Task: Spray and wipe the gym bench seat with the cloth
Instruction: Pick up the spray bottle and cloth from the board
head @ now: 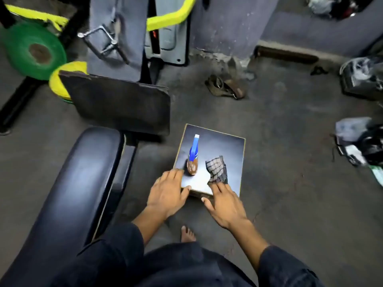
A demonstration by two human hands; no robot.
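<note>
Black padded vinyl covers the gym bench seat [68, 183], which runs from seven o'clock up toward the middle of the view, with the tilted backrest [120, 106] beyond it at eleven o'clock. Neither spray nor cloth has reached it yet, so by my reading the task is at its very start.

Just right of the seat stands a small dark board [223, 146], low on the floor, serving as a stand that keeps the supplies off the dusty floor and within reach. On it is one spray bottle [193, 156], upright with its blue nozzle end toward twelve o'clock, and one checked cloth [216, 167] lying crumpled just beside the bottle at its three o'clock, apart from it.

Both hands are spread with straight fingers and grip nothing. The left hand [169, 192] rests at the board's near-left corner, fingertips close to the base of the bottle but not around it. The right hand [224, 201] lies at the near edge, its fingertips touching the cloth's lower hem. That split looks like a reach for one item per hand: bottle left, cloth right.

Counted: one bench, one board, one bottle, one cloth, two hands, one bare foot [188, 234] at six o'clock. Green and yellow weight plates [35, 52] sit at ten o'clock.
</note>
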